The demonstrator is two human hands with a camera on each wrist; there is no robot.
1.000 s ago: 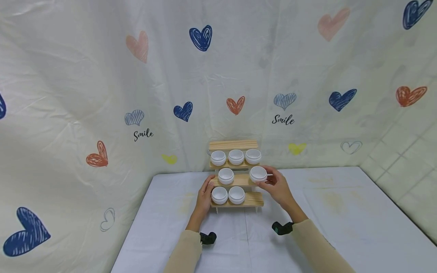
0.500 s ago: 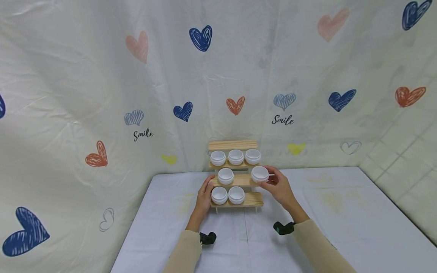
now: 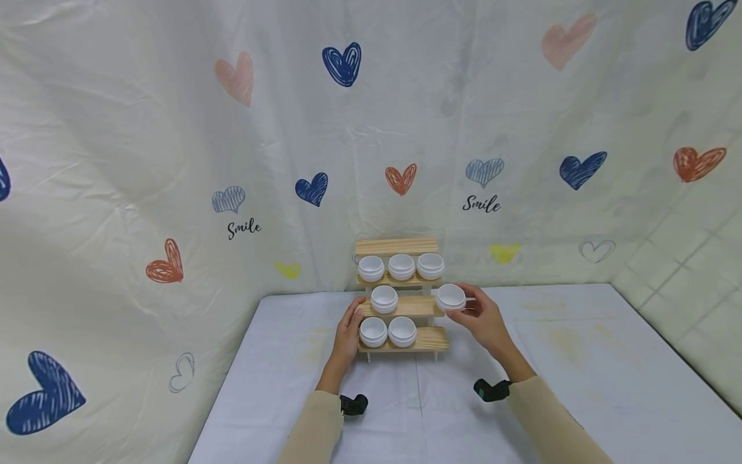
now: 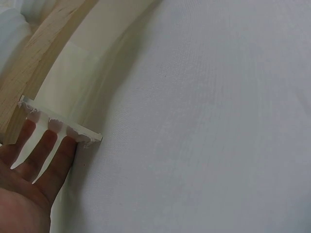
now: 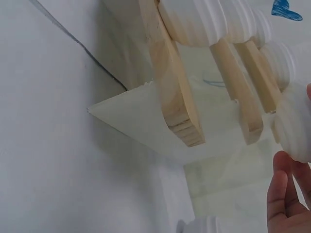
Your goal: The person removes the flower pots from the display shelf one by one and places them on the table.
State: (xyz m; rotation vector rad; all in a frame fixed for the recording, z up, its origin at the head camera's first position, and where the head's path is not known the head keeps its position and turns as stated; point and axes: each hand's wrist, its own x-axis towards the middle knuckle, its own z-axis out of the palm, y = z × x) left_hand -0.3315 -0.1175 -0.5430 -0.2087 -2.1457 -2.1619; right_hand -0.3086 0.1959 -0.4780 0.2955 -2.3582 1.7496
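A wooden tiered rack stands at the back middle of the table, with white cups on its steps. Beside its left end, my left hand touches the rack; in the left wrist view its fairly straight fingers meet the pale side panel. My right hand pinches a white cup with a side handle, at the right end of the middle step. The right wrist view catches this cup only partly, above the thumb and fingers. My left thumb is hidden in the wrist view.
Three cups line the upper step. One cup sits at the left of the middle step, and two are on the bottom step. A heart-printed curtain hangs right behind the rack. White cloth covers the table.
My right hand has moved to the right with the cup, from over the middle step to its right end. The left hand and the other cups have stayed in place.
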